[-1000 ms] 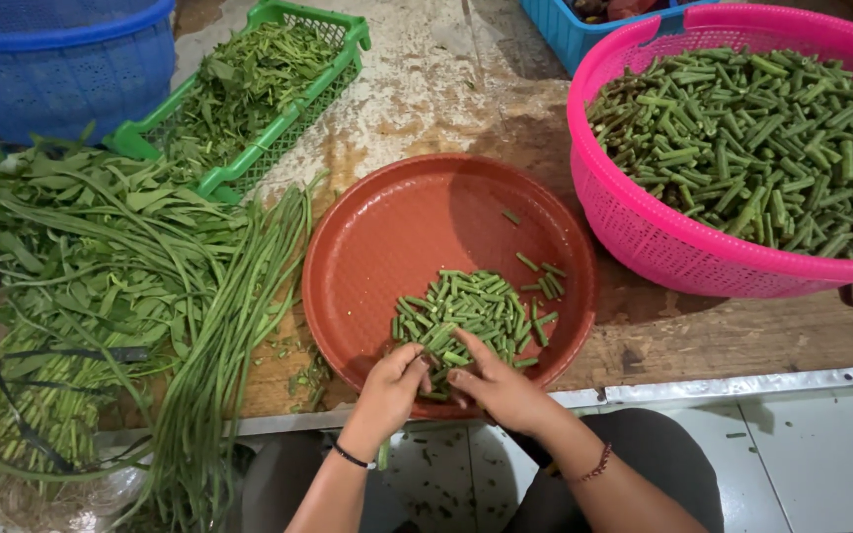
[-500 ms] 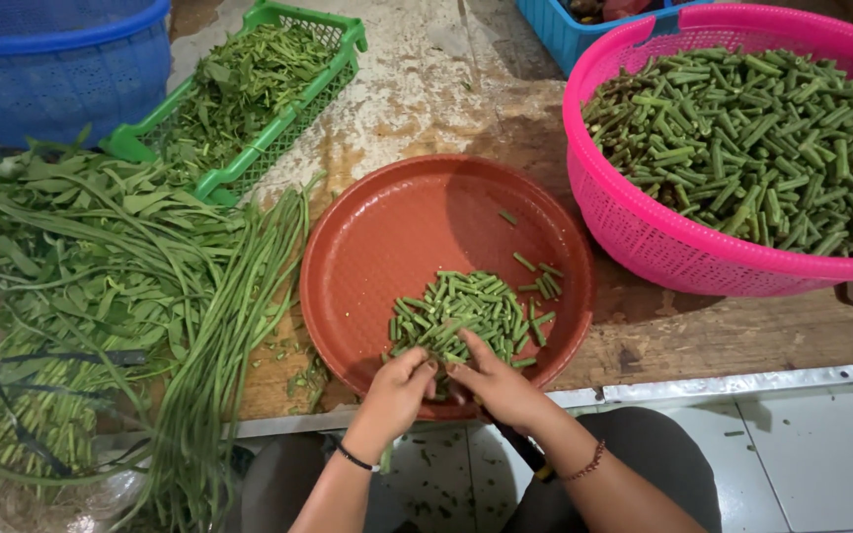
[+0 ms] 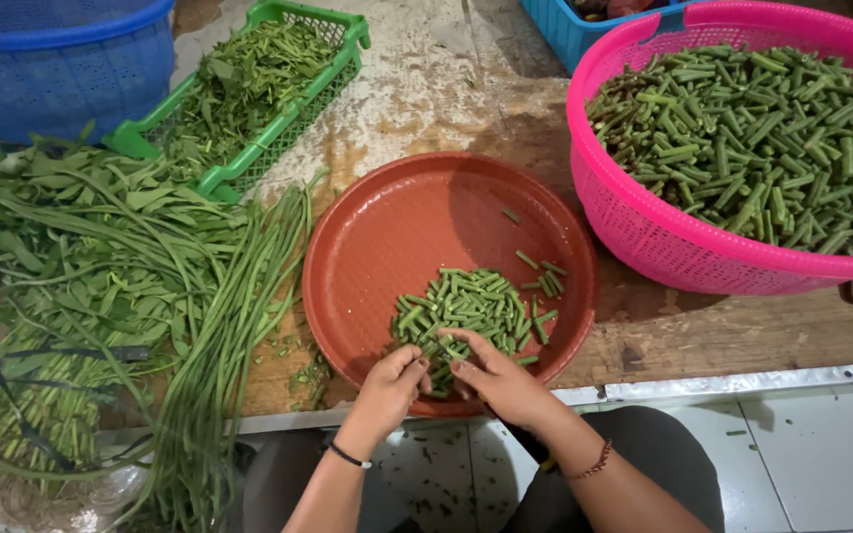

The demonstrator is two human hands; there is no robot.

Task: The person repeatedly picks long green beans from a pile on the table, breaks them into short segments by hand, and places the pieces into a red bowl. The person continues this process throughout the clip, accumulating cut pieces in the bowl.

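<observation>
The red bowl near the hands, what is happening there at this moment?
A person works at a worn wooden table. The left hand and the right hand meet over a small pile of cut green bean pieces in the red bowl, fingers pinching some pieces. A pink basket holds many more cut pieces. Long uncut beans lie beside the bowl, and a green crate holds trimmings.

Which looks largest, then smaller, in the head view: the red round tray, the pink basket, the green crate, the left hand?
1. pink basket, though cut off by the frame
2. red round tray, close to the basket, so that order is unsure
3. green crate
4. left hand
</observation>
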